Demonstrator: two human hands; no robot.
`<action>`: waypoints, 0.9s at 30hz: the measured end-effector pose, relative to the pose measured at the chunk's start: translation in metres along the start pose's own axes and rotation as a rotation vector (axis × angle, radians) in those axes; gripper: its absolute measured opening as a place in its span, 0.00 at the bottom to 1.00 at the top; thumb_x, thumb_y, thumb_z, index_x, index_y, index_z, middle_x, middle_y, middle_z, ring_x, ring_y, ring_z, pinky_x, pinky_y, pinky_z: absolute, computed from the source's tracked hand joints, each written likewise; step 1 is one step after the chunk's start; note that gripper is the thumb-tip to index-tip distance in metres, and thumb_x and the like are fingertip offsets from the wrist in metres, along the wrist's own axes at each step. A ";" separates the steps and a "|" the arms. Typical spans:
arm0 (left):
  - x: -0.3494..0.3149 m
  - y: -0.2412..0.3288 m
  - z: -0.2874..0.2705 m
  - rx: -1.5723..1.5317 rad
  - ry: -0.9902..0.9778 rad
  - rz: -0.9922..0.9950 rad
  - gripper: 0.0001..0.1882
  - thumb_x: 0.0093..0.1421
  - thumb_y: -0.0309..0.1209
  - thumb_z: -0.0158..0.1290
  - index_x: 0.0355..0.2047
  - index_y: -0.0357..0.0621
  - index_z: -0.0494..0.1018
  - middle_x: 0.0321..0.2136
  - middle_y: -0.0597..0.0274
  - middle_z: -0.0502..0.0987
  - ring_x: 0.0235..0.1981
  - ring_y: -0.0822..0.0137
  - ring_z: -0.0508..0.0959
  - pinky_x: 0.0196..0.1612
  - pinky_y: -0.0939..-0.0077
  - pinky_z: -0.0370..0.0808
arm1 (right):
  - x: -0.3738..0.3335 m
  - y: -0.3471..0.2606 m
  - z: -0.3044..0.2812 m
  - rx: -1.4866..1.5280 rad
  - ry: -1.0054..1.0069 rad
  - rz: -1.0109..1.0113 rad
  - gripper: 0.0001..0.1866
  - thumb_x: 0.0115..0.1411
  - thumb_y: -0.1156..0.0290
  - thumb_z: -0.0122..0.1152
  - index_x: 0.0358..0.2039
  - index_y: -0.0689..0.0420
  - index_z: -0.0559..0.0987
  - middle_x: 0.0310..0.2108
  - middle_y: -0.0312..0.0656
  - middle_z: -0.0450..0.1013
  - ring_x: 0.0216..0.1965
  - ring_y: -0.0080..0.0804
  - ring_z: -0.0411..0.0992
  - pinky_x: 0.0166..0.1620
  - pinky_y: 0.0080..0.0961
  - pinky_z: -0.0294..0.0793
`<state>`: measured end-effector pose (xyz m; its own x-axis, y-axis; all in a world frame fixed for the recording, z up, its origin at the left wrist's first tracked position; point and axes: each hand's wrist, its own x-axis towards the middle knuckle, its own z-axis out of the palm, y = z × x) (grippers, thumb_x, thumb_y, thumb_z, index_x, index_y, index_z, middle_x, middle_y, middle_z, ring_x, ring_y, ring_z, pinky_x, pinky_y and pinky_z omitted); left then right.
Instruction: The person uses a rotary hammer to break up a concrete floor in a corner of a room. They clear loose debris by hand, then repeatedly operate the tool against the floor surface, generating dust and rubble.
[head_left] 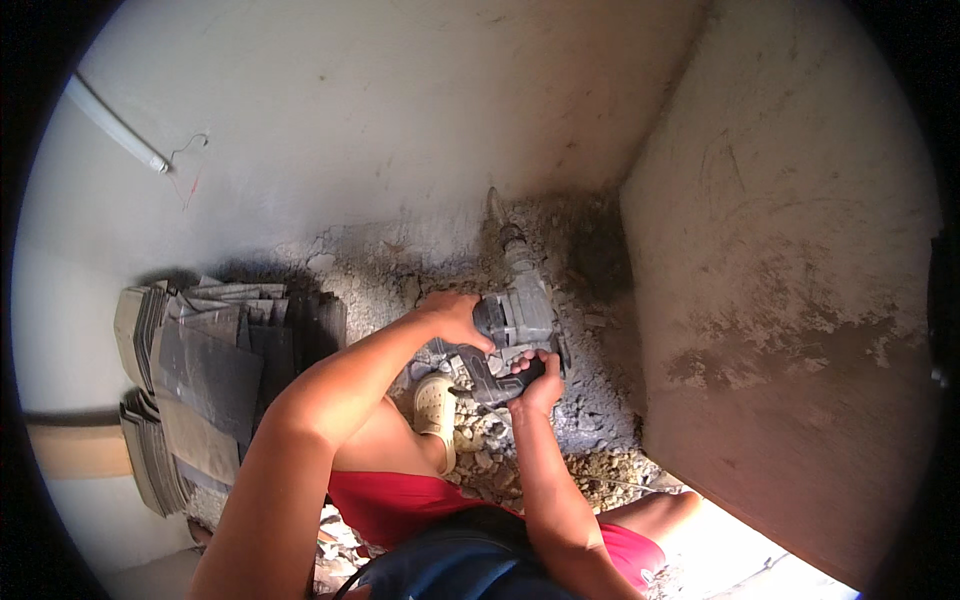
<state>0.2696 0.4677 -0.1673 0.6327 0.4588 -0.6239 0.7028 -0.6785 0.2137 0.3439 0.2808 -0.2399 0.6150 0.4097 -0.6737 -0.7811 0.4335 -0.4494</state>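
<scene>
My left arm (285, 440) lies closest, its left hand (452, 318) clasping the side of a grey power hammer (530, 310) while my right hand (540, 383) grips its black rear handle (490, 389). The tool points across a broken, rubble-strewn floor (598, 420), its bit (496, 208) at the foot of a pale wall (400, 110). A stained side wall (780, 250) rises right; stacked grey slabs (208, 370) stand left.

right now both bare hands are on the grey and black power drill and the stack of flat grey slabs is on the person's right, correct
Not quite: the head view shows the stack of flat grey slabs on the person's left, not right. The bare left hand and bare right hand are indeed on the grey and black power drill.
</scene>
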 end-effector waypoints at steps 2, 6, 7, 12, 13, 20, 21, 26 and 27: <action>0.004 0.002 -0.005 0.005 -0.035 0.009 0.55 0.35 0.67 0.69 0.56 0.39 0.74 0.51 0.42 0.80 0.54 0.47 0.80 0.55 0.56 0.76 | 0.004 0.001 -0.004 -0.006 0.042 0.008 0.10 0.62 0.68 0.55 0.32 0.62 0.73 0.26 0.45 0.71 0.23 0.34 0.69 0.27 0.33 0.73; 0.004 -0.004 -0.010 -0.054 0.005 0.051 0.53 0.35 0.67 0.68 0.55 0.40 0.75 0.48 0.44 0.82 0.52 0.48 0.81 0.54 0.57 0.77 | -0.010 -0.018 0.021 -0.051 0.026 -0.006 0.09 0.62 0.68 0.55 0.32 0.63 0.73 0.26 0.46 0.72 0.23 0.35 0.69 0.27 0.32 0.73; 0.005 -0.006 -0.007 -0.074 0.028 0.061 0.53 0.35 0.67 0.68 0.54 0.40 0.75 0.48 0.45 0.82 0.51 0.48 0.81 0.53 0.57 0.77 | -0.007 -0.018 0.022 -0.047 0.013 -0.010 0.10 0.61 0.68 0.55 0.32 0.63 0.73 0.26 0.46 0.72 0.23 0.35 0.69 0.27 0.32 0.73; 0.019 0.007 -0.012 -0.115 0.026 0.061 0.50 0.36 0.67 0.67 0.53 0.43 0.77 0.47 0.46 0.83 0.50 0.47 0.82 0.53 0.57 0.78 | 0.017 -0.035 0.022 -0.061 0.004 -0.009 0.08 0.62 0.70 0.53 0.33 0.62 0.72 0.27 0.45 0.72 0.24 0.34 0.70 0.28 0.32 0.73; 0.023 0.009 -0.015 -0.131 0.032 0.070 0.49 0.37 0.67 0.66 0.53 0.44 0.77 0.47 0.45 0.82 0.51 0.47 0.82 0.54 0.57 0.78 | 0.024 -0.040 0.023 -0.057 -0.020 0.010 0.07 0.62 0.71 0.52 0.32 0.61 0.71 0.27 0.45 0.71 0.24 0.34 0.70 0.27 0.33 0.73; 0.024 0.021 -0.009 -0.069 0.098 0.053 0.52 0.38 0.67 0.66 0.55 0.40 0.76 0.50 0.44 0.81 0.53 0.47 0.80 0.56 0.56 0.77 | 0.032 -0.048 0.020 -0.073 -0.043 -0.006 0.07 0.61 0.69 0.52 0.31 0.59 0.70 0.26 0.44 0.70 0.23 0.31 0.68 0.26 0.30 0.72; 0.021 0.023 -0.013 -0.097 0.059 0.055 0.53 0.38 0.67 0.66 0.56 0.37 0.75 0.51 0.42 0.80 0.55 0.47 0.80 0.57 0.55 0.76 | 0.036 -0.048 0.017 -0.050 -0.032 0.010 0.06 0.61 0.70 0.53 0.31 0.59 0.70 0.26 0.45 0.70 0.23 0.34 0.68 0.26 0.32 0.72; 0.031 0.017 -0.001 -0.028 0.034 0.041 0.52 0.38 0.66 0.66 0.56 0.38 0.75 0.50 0.43 0.81 0.53 0.48 0.81 0.55 0.58 0.77 | 0.039 -0.030 -0.001 0.047 0.009 0.071 0.06 0.62 0.68 0.52 0.31 0.56 0.69 0.25 0.44 0.70 0.23 0.32 0.68 0.26 0.30 0.73; 0.030 0.016 -0.001 -0.012 0.035 0.041 0.52 0.38 0.65 0.66 0.56 0.37 0.75 0.50 0.42 0.81 0.52 0.48 0.81 0.55 0.58 0.77 | 0.039 -0.027 -0.005 0.054 0.016 0.086 0.06 0.62 0.68 0.52 0.31 0.56 0.69 0.25 0.43 0.70 0.23 0.32 0.68 0.26 0.30 0.73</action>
<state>0.3005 0.4711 -0.1813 0.6721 0.4505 -0.5876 0.6794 -0.6908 0.2475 0.3884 0.2808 -0.2568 0.5441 0.4341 -0.7180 -0.8235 0.4400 -0.3580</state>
